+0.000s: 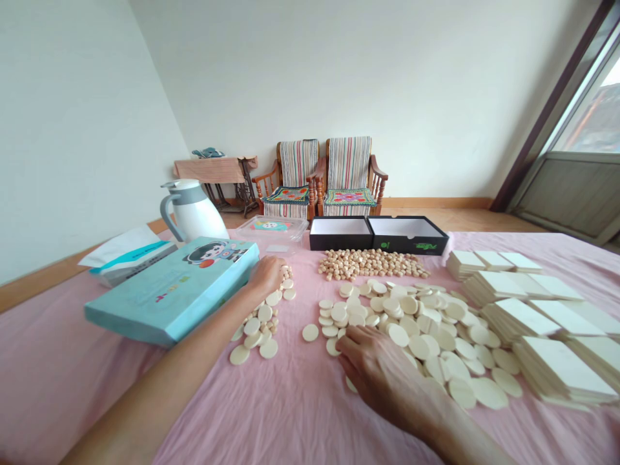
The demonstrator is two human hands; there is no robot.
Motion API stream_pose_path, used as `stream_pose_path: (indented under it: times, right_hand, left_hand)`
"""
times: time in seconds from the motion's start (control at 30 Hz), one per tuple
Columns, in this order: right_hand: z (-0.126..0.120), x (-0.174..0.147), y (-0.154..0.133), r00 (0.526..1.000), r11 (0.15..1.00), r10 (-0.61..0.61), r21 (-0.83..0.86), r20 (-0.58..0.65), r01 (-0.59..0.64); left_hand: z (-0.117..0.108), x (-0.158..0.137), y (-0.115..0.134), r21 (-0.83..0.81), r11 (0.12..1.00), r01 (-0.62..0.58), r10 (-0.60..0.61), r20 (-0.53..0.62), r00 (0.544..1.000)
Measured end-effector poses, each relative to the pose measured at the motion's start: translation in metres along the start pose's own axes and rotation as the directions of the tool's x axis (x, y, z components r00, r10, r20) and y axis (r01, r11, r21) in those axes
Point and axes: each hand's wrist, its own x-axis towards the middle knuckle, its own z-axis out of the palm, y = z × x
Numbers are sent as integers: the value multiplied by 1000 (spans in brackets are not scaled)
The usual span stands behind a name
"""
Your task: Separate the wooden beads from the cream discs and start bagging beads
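Observation:
My left hand (266,276) reaches forward along the right side of a light blue box (174,287) with a cartoon figure on its lid. It is beside a small row of pale wooden discs (265,314) and small wooden beads (275,321); its fingertips are largely hidden. My right hand (371,365) rests low at the near left edge of a large heap of round wooden discs (438,329). Its fingers are bent and close together over the discs, and whatever lies under them is hidden. One loose disc (310,332) lies to its left.
Behind the heap lie many wooden beads (371,263) and two black open boxes (341,243). Stacks of white rectangular pieces (564,368) stand at the right. A clear plastic container (274,227), a white jug (196,210) and a tissue pack (126,255) are at the back left.

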Motion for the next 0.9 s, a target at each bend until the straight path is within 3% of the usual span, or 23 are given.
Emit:
stream_pose_path:
  times: [0.23,0.3,0.4,0.47,0.63,0.77,0.9]
  right_hand:
    - [1,-1,1,1000,1000,2,8,10,-2]
    - [1,-2,1,1000,1000,4,5,7,-4]
    - [2,-4,1,1000,1000,-1,-1,4,1]
    - [2,-4,1,1000,1000,-11,-3,-3,11]
    - [2,-2,1,1000,1000,-27,-7,-12,27]
    - [2,-3,0,1000,1000,-29,-7,-10,29]
    - [0,-3,-2,1000,1000,-27,-6,-3,27]
  left_hand:
    - [-3,-7,14,-35,995,-95,89,-141,986]
    - [-3,-12,22,-185,974,-127,109,-108,988]
    - [-1,-20,35,-487,858,-163,220,61,974]
    - [0,-23,39,-567,808,-160,266,109,958]
    - [8,-18,31,-334,916,-221,237,7,972]
    - [18,-13,28,-134,928,-347,346,-30,938]
    - [26,-8,39,-60,935,-351,349,-40,936]
